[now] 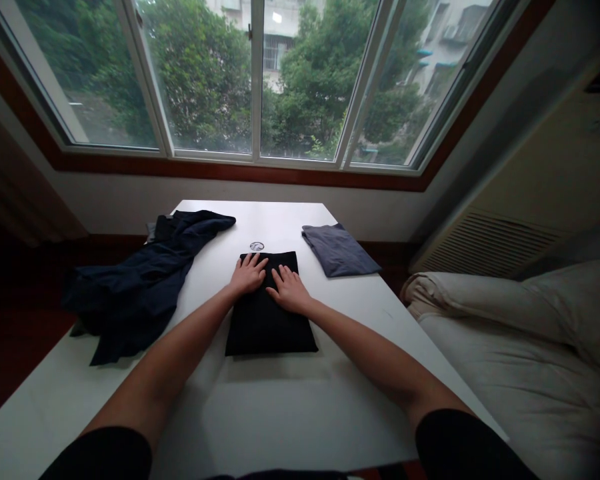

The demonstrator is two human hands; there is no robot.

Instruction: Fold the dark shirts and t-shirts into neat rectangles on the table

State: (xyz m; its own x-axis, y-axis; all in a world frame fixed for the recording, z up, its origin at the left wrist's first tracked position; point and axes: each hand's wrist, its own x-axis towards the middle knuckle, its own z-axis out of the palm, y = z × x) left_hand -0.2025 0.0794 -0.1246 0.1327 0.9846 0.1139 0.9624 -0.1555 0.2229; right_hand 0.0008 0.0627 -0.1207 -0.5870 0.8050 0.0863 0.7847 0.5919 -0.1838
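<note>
A black folded cloth (273, 328) lies flat on the white table (280, 413), its near edge toward me. My left hand (249, 273) rests palm down on its upper left part, fingers spread. On the upper right part lies my right hand (289, 289), also flat with the fingers apart. Neither hand holds anything. Just beyond the cloth is a small round emblem (257, 246) on the tabletop. A folded grey cloth (339, 250) lies to the right, near the table's right edge.
Dark blue clothing (140, 280) is heaped along the table's left edge and hangs over it. A beige padded seat (520, 360) stands at the right, below a vented cabinet (490, 243). Beyond the table is a wall with a wide window (257, 87).
</note>
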